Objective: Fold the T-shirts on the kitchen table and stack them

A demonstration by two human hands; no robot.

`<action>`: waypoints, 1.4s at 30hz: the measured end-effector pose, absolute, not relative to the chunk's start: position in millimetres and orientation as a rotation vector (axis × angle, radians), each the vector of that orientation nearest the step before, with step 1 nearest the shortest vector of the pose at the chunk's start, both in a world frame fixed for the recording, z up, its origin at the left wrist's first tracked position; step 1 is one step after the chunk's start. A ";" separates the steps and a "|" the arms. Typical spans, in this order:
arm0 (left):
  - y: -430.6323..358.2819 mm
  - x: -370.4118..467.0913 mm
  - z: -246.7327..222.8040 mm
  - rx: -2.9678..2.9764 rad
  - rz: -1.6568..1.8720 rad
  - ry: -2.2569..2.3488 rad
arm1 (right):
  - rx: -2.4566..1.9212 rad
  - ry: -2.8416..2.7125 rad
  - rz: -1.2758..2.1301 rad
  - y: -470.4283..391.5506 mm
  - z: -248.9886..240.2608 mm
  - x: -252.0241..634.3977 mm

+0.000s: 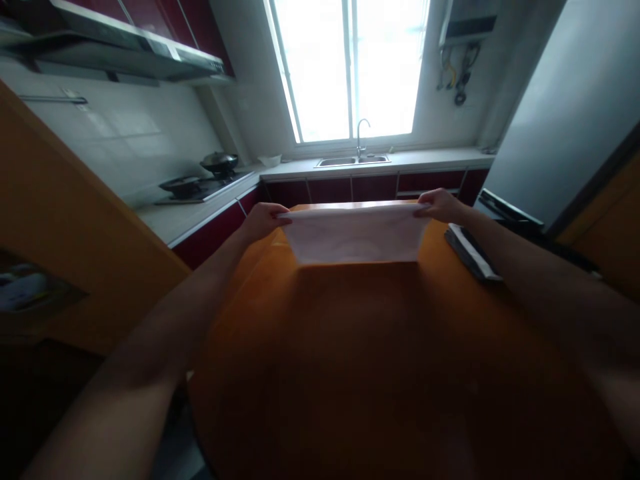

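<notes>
A white cloth [356, 235] is stretched between my two hands over the far part of the orange-brown table [350, 373]. My left hand [267, 220] pinches its upper left corner, and my right hand [439, 205] pinches the upper right one. The top edge is nearly straight, and the rest hangs down, its lower edge at or just above the tabletop; which of these I cannot tell. Right of the cloth, under my right forearm, a folded dark and white cloth [473, 253] lies on the table.
Beyond the table runs a white counter [295, 169] with a sink [337, 162] under the window. A stove [205, 190] with a wok [219, 162] and a pan [180, 185] is at the left. A large pale fridge [555, 113] stands at the right.
</notes>
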State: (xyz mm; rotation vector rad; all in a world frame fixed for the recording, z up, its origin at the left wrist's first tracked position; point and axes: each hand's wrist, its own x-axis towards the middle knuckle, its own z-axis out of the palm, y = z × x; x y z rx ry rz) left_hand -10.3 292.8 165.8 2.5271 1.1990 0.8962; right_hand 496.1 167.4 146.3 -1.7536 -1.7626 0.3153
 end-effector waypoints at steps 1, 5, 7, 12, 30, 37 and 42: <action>284.1 -11.0 171.1 2.565 0.961 1.217 | -1.727 -1.767 0.199 161.2 152.2 496.2; 233.9 -14.4 154.6 2.718 0.977 1.216 | -1.633 -1.930 -0.137 117.0 144.0 486.1; 201.8 -18.2 125.3 2.825 0.894 1.206 | -1.614 -2.052 -0.250 85.5 119.6 478.8; 119.5 -40.3 42.9 3.017 0.620 0.975 | -1.527 -2.342 -0.277 -1.5 40.6 463.9; 44.9 -2.4 59.5 2.689 0.950 1.352 | -1.600 -1.982 -0.118 -58.2 36.2 433.2; 64.9 150.5 21.2 2.780 0.427 1.260 | -1.882 -1.902 -0.021 21.2 10.4 332.5; 66.7 164.2 -7.9 2.863 0.269 1.264 | -2.006 -2.002 0.130 25.9 -9.9 314.2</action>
